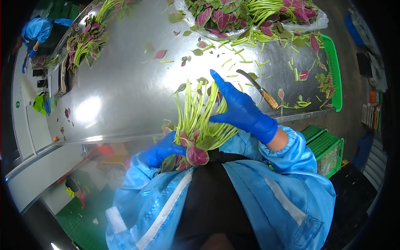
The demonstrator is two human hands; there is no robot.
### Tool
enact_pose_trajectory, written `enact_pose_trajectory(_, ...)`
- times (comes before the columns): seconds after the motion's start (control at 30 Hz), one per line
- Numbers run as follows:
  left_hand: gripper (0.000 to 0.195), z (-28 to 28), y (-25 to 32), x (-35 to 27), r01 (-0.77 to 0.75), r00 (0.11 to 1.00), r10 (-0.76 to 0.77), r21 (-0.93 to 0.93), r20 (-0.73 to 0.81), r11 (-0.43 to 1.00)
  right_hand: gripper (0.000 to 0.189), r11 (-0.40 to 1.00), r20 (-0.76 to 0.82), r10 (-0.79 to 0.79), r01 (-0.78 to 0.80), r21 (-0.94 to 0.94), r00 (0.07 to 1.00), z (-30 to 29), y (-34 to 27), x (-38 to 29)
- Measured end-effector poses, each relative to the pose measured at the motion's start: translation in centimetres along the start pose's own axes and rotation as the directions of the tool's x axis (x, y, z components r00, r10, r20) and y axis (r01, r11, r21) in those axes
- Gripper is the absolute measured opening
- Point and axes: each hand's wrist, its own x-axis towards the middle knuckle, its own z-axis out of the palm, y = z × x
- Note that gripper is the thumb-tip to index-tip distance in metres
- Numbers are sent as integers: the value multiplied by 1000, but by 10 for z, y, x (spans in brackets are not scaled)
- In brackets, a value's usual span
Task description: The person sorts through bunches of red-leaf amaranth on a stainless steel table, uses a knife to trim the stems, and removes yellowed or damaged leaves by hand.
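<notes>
A bunch of red-and-green amaranth [198, 125] is held close to my body at the table's front edge, its pale green stems pointing away from me and its leaves towards me. My left hand [164, 150], in a blue glove, grips the leafy end. My right hand [242, 109], also gloved in blue, rests against the right side of the stems with thumb and forefinger spread wide. Just beyond it, a knife with a wooden handle [269, 98] lies on the metal table. Cut stem pieces [247, 61] and loose leaves are scattered around the knife.
More amaranth [222, 15] lies on clear plastic at the far side. Another bunch [84, 43] is at the far left, near a scale [58, 78]. A green basket [332, 72] stands at the right edge; green crates [328, 153] sit below. A co-worker [37, 29] is at upper left.
</notes>
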Motion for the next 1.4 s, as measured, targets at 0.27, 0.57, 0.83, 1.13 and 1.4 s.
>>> enact_pose_trajectory(0.27,71,-13,-3,9,-42,981,7,178,193,983,49,700,411,-134,-207,683,902,-16,84,54)
enact_pose_trajectory(0.57,72,-15,-12,8,-79,978,42,178,204,981,28,-104,99,-178,-118,987,979,-49,94,60)
enact_pose_trajectory(0.83,76,-11,-11,8,-14,991,-2,123,130,992,46,871,582,-118,-198,450,805,-22,17,50)
enact_pose_trajectory(1.13,75,-4,-5,9,42,989,-69,204,128,978,46,872,571,-29,-258,415,820,-32,4,59)
enact_pose_trajectory(1.4,80,-2,-17,4,-26,995,21,52,94,998,36,627,32,129,-106,772,991,-70,72,55)
